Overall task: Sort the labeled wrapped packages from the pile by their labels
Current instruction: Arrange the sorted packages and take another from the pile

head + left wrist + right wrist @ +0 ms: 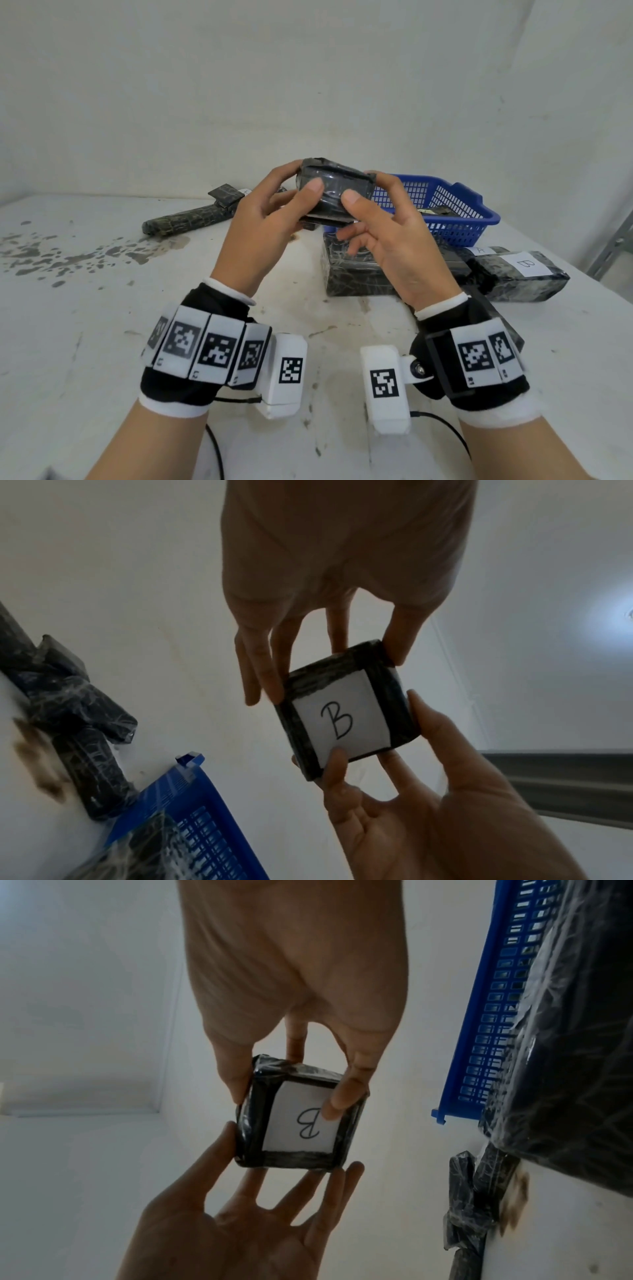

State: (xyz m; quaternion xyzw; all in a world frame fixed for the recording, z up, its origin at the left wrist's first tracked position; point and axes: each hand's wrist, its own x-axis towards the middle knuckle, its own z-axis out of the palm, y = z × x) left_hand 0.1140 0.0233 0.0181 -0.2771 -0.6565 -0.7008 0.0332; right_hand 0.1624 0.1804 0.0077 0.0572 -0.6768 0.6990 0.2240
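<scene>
Held package: a small, squarish package wrapped in black film [334, 190] is up in the air at the centre of the head view, above the table, in front of the blue basket.
Label: a white paper label with a handwritten "B" [339, 718] sits on the package's underside; it shows in both wrist views and is hidden in the head view.
Left hand: the left hand [260, 222] pinches the package from the left, thumb on the near face and fingers behind and under it.
Right hand: the right hand [387, 233] pinches the package from the right, thumb on the near face; in the right wrist view one fingertip [337, 1102] lies on the label's edge, just beside the letter.
Basket: a blue plastic basket [459, 209] stands right of centre in the head view, with at least one dark wrapped package inside.
Packages at right: a large wrapped block [356, 274] lies below the right hand; further right lies a package with a white "B" label [524, 270], and just behind it a label that seems to read "A" [481, 250].
Package at left: a long wrapped package [185, 219] lies upper left of the hands, well apart from the basket.
Table: a white table [85, 342] with dark, chipped stains at the left of the frame.
</scene>
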